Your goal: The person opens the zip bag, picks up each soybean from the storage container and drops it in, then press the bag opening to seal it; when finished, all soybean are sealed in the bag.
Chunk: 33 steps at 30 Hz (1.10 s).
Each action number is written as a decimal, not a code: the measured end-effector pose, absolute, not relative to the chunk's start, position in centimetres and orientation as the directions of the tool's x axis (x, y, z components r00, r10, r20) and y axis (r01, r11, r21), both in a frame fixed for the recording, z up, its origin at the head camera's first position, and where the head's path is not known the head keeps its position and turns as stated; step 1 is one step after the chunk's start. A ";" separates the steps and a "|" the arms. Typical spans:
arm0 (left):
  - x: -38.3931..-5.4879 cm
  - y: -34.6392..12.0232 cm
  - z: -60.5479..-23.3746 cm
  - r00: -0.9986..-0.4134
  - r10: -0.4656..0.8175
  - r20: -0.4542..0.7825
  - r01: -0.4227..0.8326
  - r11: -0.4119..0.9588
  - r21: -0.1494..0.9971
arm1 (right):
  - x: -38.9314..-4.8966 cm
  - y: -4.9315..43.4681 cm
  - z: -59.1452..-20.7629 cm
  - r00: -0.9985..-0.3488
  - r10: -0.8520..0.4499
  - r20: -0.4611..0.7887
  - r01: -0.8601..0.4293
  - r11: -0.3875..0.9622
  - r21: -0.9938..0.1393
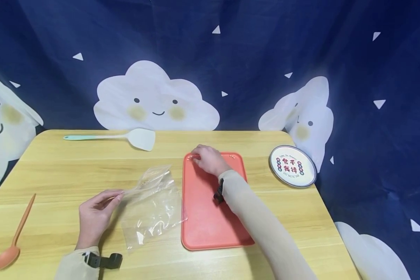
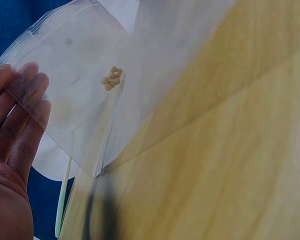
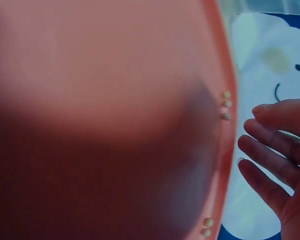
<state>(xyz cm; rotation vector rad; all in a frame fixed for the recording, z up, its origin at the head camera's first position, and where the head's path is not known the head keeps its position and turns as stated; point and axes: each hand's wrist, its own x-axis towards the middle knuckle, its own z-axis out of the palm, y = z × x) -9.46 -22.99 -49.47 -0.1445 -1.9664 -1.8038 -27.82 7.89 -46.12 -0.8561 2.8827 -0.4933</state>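
Note:
My left hand (image 1: 96,217) pinches the edge of a clear zip bag (image 1: 154,214) between thumb and fingers, and the bag hangs to the right, its corner overlapping the red tray (image 1: 210,225). Several small round tan beans (image 2: 113,79) show through its plastic in the left wrist view. At the tray's far left corner is my right hand (image 1: 210,158), fingers bent loosely over the rim. The right wrist view shows those fingers (image 3: 270,155) apart with nothing between them, beside small beans (image 3: 226,104) lying in the rim groove. A few more beans (image 1: 232,156) lie at the far right corner.
A pale spatula (image 1: 141,139) with a mint handle lies along the table's back edge. On the left is an orange spoon (image 1: 7,256). An oval plate (image 1: 292,181) with red lettering sits at the right edge. A blue cloud-print cloth (image 1: 238,58) hangs behind.

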 end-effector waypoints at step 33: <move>-9.5 -22.9 -49.3 -0.885 -0.244 0.398 0.394 0.065 0.917 | -28.8 8.4 -47.1 -0.819 -0.573 0.011 -0.550 0.780 -0.298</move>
